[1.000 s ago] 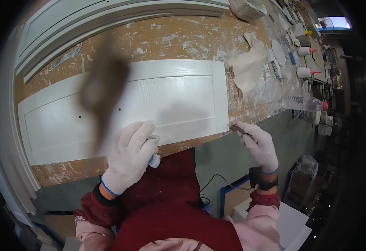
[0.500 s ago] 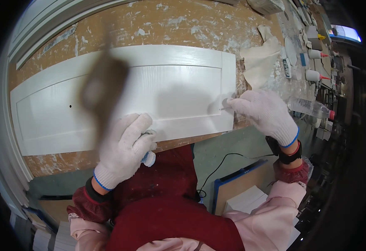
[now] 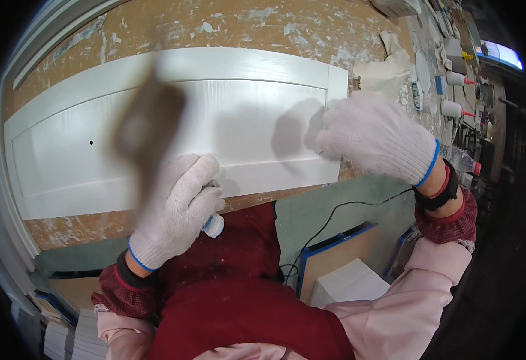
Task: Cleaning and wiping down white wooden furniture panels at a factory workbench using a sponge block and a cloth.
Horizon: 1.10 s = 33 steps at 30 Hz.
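Desk (image 3: 155,24), paint-spattered, carried the white panel door (image 3: 173,120) lying flat, long edge toward the person. Looked stiff and fairly heavy, fresh-glossy face likely slick and easily marked; best gripped by its edges. Right hand (image 3: 377,141), gloved, clenched at the right end. Left hand (image 3: 176,207) grasped a blurred brush (image 3: 146,129) handle.

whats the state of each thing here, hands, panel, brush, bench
left hand: gloved, fist shut on the brush handle
brush: raised over the panel, motion-blurred
right hand: gloved, lying on the panel's right end; grip cannot be told
white panel: lying flat on the bench, glossy, small dark hole near its left end
workbench: top smeared with white patches
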{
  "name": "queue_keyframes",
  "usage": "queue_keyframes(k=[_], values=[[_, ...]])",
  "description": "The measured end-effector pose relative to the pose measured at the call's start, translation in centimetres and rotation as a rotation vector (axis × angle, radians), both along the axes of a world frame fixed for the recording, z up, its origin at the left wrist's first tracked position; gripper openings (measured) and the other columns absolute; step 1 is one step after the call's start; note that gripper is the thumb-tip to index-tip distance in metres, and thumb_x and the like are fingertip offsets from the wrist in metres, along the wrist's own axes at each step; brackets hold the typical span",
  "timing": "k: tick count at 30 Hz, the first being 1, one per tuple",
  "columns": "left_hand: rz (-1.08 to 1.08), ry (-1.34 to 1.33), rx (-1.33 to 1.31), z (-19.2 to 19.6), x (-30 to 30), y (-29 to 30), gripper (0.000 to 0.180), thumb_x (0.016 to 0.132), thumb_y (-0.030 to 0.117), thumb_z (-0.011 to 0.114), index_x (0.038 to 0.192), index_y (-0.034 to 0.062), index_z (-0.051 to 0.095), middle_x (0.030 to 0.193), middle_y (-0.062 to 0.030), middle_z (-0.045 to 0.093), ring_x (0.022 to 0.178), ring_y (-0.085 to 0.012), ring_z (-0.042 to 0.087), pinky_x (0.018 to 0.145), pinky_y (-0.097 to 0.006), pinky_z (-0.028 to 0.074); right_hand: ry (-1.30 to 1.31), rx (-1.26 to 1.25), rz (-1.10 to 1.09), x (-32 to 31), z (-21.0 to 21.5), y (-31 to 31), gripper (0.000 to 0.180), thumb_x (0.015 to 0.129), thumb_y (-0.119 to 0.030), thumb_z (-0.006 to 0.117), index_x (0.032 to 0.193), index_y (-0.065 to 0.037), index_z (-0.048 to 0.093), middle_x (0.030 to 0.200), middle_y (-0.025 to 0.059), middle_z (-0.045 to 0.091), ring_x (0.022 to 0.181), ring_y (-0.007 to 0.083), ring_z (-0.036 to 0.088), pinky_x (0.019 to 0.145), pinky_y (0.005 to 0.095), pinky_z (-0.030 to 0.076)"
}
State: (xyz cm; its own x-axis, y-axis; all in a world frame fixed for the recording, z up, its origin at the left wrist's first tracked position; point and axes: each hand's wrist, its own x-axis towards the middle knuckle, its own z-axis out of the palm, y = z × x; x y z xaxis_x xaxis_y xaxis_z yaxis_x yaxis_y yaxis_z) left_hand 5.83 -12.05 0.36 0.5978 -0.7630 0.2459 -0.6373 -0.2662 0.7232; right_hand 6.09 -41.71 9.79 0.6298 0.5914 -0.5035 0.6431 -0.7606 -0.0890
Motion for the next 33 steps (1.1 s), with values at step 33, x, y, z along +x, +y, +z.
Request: queue_keyframes(k=[33], values=[[-0.047,-0.229,0.078,-0.2,0.4,0.3,0.017,0.074,0.027,0.065,0.08,0.0121,0.058,0.112,-0.0102,0.064,0.104,-0.0297,0.061,0.08,-0.04,0.05,0.176,0.181,0.076,3.2,-2.9,-1.1,0.004,0.068,-0.008,0.068,0.066,-0.008,0.064,0.071,0.0123,0.064,0.074,0.0321,0.066,0.065,0.039,0.054]])
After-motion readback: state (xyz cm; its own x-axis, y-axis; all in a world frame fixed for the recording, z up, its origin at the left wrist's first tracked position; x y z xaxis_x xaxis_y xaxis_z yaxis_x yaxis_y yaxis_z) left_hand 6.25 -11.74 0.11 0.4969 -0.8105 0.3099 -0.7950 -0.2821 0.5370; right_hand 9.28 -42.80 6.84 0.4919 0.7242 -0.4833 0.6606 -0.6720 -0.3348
